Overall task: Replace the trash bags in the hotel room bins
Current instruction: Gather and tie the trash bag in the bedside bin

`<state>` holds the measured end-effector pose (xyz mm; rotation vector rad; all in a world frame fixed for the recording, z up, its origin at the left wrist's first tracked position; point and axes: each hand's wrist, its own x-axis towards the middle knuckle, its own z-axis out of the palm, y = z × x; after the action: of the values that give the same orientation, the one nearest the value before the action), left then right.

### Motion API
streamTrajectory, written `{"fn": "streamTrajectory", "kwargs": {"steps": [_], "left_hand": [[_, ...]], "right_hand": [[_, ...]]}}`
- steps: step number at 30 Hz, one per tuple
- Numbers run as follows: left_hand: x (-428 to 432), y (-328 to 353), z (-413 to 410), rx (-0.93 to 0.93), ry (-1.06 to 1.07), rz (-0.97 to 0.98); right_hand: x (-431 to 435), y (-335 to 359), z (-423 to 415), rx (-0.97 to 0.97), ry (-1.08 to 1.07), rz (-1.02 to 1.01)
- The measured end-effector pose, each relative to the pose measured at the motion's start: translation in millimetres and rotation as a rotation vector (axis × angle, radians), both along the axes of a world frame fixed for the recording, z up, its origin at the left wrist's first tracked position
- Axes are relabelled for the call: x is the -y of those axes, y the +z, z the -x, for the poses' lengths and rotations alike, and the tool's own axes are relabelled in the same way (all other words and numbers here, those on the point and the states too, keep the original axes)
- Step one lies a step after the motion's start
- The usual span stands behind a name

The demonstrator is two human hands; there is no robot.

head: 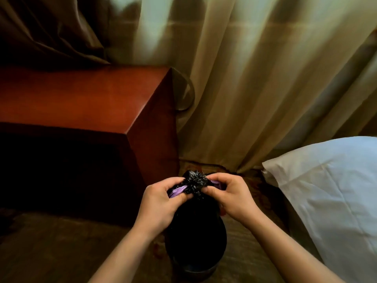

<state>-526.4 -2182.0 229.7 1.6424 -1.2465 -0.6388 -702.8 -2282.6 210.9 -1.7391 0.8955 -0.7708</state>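
A black trash bag (195, 227) hangs bunched at its top, low in the middle of the head view. Its gathered neck (195, 181) shows between my hands. My left hand (161, 203) grips a purple drawstring (177, 190) on the bag's left side. My right hand (230, 197) pinches the drawstring's other end at the right of the neck. Below the bag stands a dark round bin (195, 269), mostly hidden by the bag, with only its lower rim showing.
A reddish wooden cabinet (81, 103) stands at the left, close to the bag. Beige curtains (255, 78) hang behind. A white pillow (334, 190) on a bed lies at the right. Patterned carpet (51, 242) covers the floor.
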Motion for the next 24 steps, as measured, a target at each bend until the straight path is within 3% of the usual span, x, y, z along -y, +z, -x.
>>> {"fn": "streamTrajectory", "kwargs": {"steps": [4, 9, 17, 24], "left_hand": [[1.1, 73.2, 1.0, 0.16, 0.004, -0.045], [-1.2, 176.7, 7.3, 0.433, 0.006, -0.062], [-11.1, 343.5, 32.0, 0.492, -0.098, -0.089], [-24.1, 442.6, 75.4, 0.495, -0.119, -0.055]], "right_hand": [[0.8, 75.6, 4.8, -0.136, -0.014, 0.135], [-5.9, 184.0, 18.1, -0.284, -0.026, 0.518], [-21.7, 361.1, 54.1, -0.382, 0.006, 0.581], [-38.1, 462.3, 99.4, -0.519, 0.002, 0.64]]}}
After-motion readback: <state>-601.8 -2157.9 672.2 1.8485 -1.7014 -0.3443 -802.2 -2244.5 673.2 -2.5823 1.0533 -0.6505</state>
